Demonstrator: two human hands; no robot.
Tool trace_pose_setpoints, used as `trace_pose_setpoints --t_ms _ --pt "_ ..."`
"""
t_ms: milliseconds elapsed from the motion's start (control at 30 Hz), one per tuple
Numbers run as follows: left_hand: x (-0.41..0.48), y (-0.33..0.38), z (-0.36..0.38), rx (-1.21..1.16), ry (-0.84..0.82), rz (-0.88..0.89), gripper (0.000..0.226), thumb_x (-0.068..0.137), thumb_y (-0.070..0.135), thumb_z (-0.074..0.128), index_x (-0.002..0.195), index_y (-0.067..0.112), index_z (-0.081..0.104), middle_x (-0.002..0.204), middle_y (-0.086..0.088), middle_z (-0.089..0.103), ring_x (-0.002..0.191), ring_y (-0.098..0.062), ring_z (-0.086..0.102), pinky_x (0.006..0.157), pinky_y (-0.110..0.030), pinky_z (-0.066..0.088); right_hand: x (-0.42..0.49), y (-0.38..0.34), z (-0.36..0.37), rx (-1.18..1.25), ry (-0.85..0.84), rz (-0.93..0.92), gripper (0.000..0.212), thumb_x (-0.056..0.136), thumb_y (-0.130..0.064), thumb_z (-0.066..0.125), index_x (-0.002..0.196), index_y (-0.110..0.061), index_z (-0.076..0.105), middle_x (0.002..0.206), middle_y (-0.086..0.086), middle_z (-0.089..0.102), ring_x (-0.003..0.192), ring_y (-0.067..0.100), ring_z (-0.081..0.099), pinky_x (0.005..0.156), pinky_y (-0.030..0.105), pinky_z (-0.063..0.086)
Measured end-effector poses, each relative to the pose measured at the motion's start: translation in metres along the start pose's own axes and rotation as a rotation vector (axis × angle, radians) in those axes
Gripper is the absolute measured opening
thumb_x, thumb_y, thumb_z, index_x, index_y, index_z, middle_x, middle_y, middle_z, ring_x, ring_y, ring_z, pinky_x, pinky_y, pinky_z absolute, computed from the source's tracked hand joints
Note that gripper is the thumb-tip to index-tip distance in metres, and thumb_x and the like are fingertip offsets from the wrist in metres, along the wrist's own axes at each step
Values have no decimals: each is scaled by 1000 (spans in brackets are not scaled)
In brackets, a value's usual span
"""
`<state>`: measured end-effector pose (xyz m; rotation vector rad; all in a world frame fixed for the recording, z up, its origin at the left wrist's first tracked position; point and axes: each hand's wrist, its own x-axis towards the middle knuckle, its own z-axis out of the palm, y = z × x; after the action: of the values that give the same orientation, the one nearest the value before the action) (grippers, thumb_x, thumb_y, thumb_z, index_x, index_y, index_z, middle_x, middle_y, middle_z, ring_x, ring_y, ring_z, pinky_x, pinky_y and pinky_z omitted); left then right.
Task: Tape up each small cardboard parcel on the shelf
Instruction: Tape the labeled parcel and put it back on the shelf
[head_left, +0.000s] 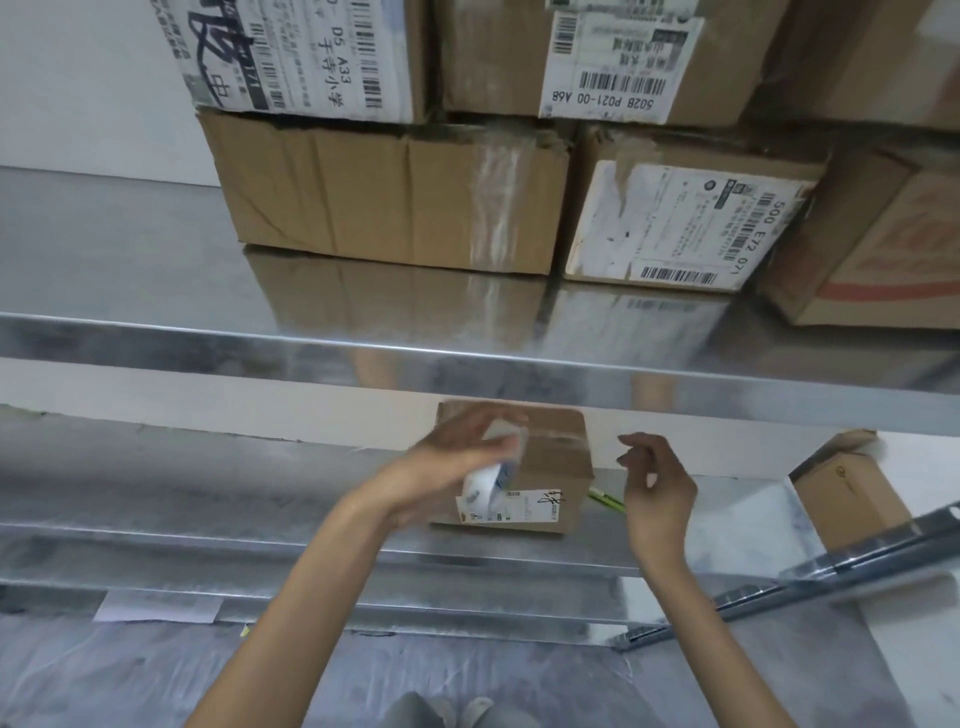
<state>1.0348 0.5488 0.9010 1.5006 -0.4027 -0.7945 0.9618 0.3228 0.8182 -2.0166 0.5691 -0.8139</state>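
A small cardboard parcel with a white label on its front stands on the lower metal shelf. Clear tape shines across its top. My left hand grips a roll of tape against the parcel's left front corner. My right hand hovers just right of the parcel with fingers loosely curled, holding nothing. A second small parcel with a raised flap sits farther right on the same shelf.
The upper shelf juts out just above my hands and carries several large labelled cartons. A green-yellow strip lies right of the parcel. A slanted metal rail crosses at lower right. Below is plastic-covered floor.
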Motion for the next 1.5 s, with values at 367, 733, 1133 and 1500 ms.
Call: trace_pose_setpoints --t_ms 367,733,1133,1500 --pt "33 -14 27 243 318 14 26 101 28 44 115 17 62 100 -15 69 81 -26 66 77 -39 55 -23 -87 47 647 -569 514 28 98 -30 47 103 -11 67 93 4 73 93 23 68 92 45 51" --pt "26 1 16 502 354 208 8 75 17 77 71 22 73 78 12 70 84 -4 65 82 -20 49 -38 -83 40 274 -528 139 14 98 -14 45 96 -6 56 50 -2 55 50 19 52 60 47 48" --pt "0 -32 47 288 559 468 14 75 4 78 75 18 77 76 20 69 74 -5 67 71 -18 52 -34 -86 25 147 -702 125 22 96 3 34 109 -11 44 67 -2 48 60 2 46 59 17 38" --pt "4 -36 64 -449 781 12 12 86 8 69 76 14 72 64 7 70 56 0 60 55 -13 45 -45 -97 32 -45 -546 -51 40 98 -10 44 135 -1 32 87 13 65 77 24 63 69 32 49"
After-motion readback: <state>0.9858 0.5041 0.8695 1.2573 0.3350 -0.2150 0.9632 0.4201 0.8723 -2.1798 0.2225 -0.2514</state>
